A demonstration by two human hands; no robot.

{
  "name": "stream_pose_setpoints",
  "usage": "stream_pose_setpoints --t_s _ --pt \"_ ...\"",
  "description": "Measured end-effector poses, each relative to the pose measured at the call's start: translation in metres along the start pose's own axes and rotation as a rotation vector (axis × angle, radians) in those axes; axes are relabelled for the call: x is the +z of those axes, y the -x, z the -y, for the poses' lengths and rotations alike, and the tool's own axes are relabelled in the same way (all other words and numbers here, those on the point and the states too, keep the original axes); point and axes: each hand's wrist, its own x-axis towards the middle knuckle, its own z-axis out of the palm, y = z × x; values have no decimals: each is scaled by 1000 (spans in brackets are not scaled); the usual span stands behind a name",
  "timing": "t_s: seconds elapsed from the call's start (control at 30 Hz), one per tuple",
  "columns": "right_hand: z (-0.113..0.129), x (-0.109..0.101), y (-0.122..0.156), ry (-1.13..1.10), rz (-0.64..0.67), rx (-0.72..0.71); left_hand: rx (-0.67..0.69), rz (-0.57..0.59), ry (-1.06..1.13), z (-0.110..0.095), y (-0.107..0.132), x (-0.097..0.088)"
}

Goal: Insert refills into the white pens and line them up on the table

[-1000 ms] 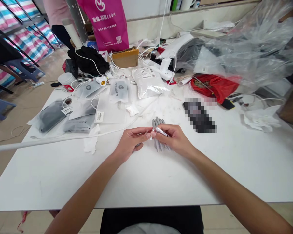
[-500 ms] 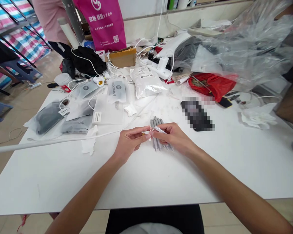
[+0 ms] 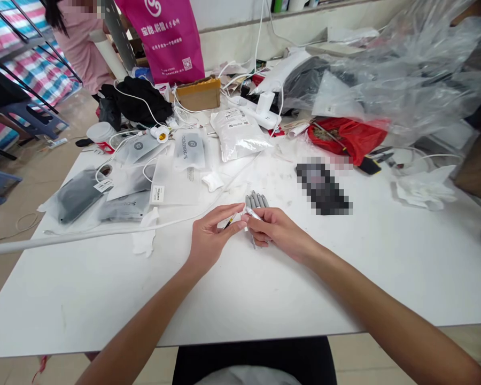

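Note:
My left hand (image 3: 210, 235) is closed in a pinch on a thin dark stick with a yellowish band, like a pen refill (image 3: 229, 221). Opposite it, my right hand (image 3: 278, 227) grips a silvery pen barrel (image 3: 253, 213) between thumb and fingers. The fingertips of both hands nearly meet, with a small white bit between them that I cannot make out. Under my right hand, several grey pens (image 3: 257, 199) lie side by side on the white table (image 3: 240, 299); the hand hides their middles.
Packed plastic pouches (image 3: 78, 195) and a white cable (image 3: 84, 235) lie to the left. Farther back are a white parcel (image 3: 240, 136), a cardboard box (image 3: 196, 96) and a power strip (image 3: 260, 112). A blurred-out dark object (image 3: 324, 190) and red bag (image 3: 364, 139) are right. A person (image 3: 82, 43) stands behind.
More of the dark refill now shows between my left fingers. My right hand has shifted slightly left and covers more of the pens. The person at the back has moved.

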Motion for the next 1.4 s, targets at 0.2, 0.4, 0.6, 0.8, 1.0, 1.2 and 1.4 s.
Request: stream_pose_setpoints --t_s 0.2,0.4,0.6,0.8,1.0,1.2,1.4 --pt "1 -1 0 -60 47 28 0 -16 -16 -2 0 0" --pt "-1 -2 0 -48 83 20 -98 -10 15 -6 -2 0" --pt "-3 -4 0 -40 158 17 -289 6 103 -12 -5 -5" --pt "-2 2 2 -13 173 26 -351 -47 188 -11 -8 -8" --pt "-1 2 1 -9 103 -38 -326 -37 173 -11 -9 -11" --pt "0 0 -1 -5 65 -47 -274 2 85 -12 -8 -9" --pt "-3 1 -1 -8 58 -27 -157 17 -49 -11 -7 -10"
